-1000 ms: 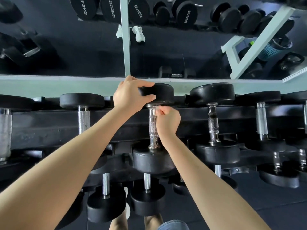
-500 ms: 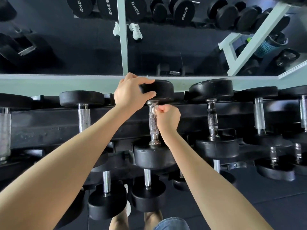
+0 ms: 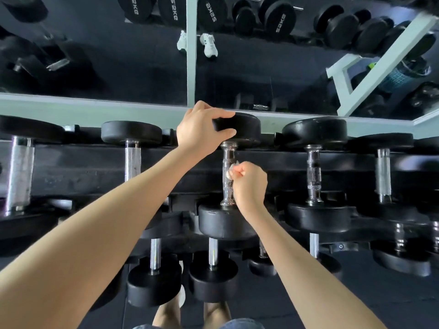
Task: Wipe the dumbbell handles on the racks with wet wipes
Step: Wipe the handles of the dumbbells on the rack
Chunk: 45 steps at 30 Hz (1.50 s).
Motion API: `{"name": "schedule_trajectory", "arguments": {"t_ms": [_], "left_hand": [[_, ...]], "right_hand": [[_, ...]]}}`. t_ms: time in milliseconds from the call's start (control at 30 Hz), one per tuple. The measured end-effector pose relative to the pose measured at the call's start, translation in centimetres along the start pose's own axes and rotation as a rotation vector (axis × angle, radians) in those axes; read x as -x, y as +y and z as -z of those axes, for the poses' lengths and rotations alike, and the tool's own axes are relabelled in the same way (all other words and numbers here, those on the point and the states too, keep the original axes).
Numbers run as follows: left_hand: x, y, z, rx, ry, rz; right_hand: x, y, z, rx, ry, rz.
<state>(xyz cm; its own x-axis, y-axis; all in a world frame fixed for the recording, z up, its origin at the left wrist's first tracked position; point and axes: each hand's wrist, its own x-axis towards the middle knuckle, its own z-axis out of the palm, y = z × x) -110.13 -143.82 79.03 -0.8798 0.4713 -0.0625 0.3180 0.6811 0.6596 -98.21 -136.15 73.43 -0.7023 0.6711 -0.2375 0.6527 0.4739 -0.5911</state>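
Soft, even light brightens the right grip (image 3: 248, 184), while black rubber dumbbell heads (image 3: 221, 224) below it sink into shadow. The knurled chrome handle (image 3: 228, 162) beside it glints; lines bow at the edges.

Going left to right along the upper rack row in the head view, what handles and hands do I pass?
Thick pale handle → slimmer knurled handle → left hand gripping a dumbbell head → centre handle → right hand holding the wipe → dark-banded handle → plain silver handle.
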Motion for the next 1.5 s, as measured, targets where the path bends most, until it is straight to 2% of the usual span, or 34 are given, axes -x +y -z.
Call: {"name": "schedule_trajectory", "arguments": {"t_ms": [167,233,267,333,400,500,600,667,767,800,867,1000,1033,1100,1233,1333,1500], "left_hand": [[0.0,-0.6,0.5,-0.025,-0.035,-0.041],[-0.3,-0.9,1.0,-0.016,-0.062,-0.055],[-0.5,-0.9,1.1,-0.016,-0.071,-0.059],[-0.7,-1.1,1.3,-0.016,-0.073,-0.057],[-0.8,-1.2,1.2,-0.005,-0.066,-0.049],[-0.9,-1.4,1.0,0.004,-0.068,-0.056],[-0.8,-1.5,0.9,0.002,-0.067,-0.064],[-0.8,-1.6,0.8,0.002,-0.055,-0.067],[-0.8,-1.6,0.7,0.001,-0.046,-0.074],[-0.8,-1.6,0.7,0.000,-0.044,-0.076],[-0.8,-1.7,0.7,0.006,-0.043,-0.080],[-0.8,-1.8,0.6,0.030,-0.049,-0.079],[-0.8,-1.8,0.6,0.030,-0.047,-0.078],[-0.8,-1.8,0.7,0.021,-0.042,-0.083],[-0.7,-1.8,0.6,0.017,-0.031,-0.095],[-0.7,-1.8,0.6,0.021,-0.030,-0.095],[-0.6,-1.7,0.8,0.006,-0.037,-0.096]], "right_hand": [[1.5,2.8,2.6,-0.009,-0.193,0.142],[0.4,2.2,4.0,0.069,-0.122,0.370],[-0.3,1.6,4.4,0.140,-0.062,0.524],[-2.4,1.1,3.6,0.304,-0.061,0.858],[-3.9,1.0,2.6,0.387,-0.214,0.943],[-3.4,2.5,1.8,0.424,-0.355,1.087],[-2.7,3.4,2.8,0.474,-0.597,1.237],[-4.2,2.0,3.3,0.560,-0.621,1.302],[-7.3,0.0,3.2,0.643,-0.423,1.294],[-7.3,-0.1,3.0,0.627,-0.410,1.254],[-6.1,1.1,2.6,0.572,-0.458,1.196],[-4.2,3.1,3.2,0.528,-0.681,1.185],[-4.7,2.7,3.3,0.542,-0.681,1.206],[-6.1,1.6,3.1,0.580,-0.580,1.295],[-6.0,1.2,2.8,0.518,-0.425,1.091],[-3.2,2.1,3.7,0.426,-0.485,1.009],[-2.5,3.1,4.3,0.333,-0.796,0.771]]}}
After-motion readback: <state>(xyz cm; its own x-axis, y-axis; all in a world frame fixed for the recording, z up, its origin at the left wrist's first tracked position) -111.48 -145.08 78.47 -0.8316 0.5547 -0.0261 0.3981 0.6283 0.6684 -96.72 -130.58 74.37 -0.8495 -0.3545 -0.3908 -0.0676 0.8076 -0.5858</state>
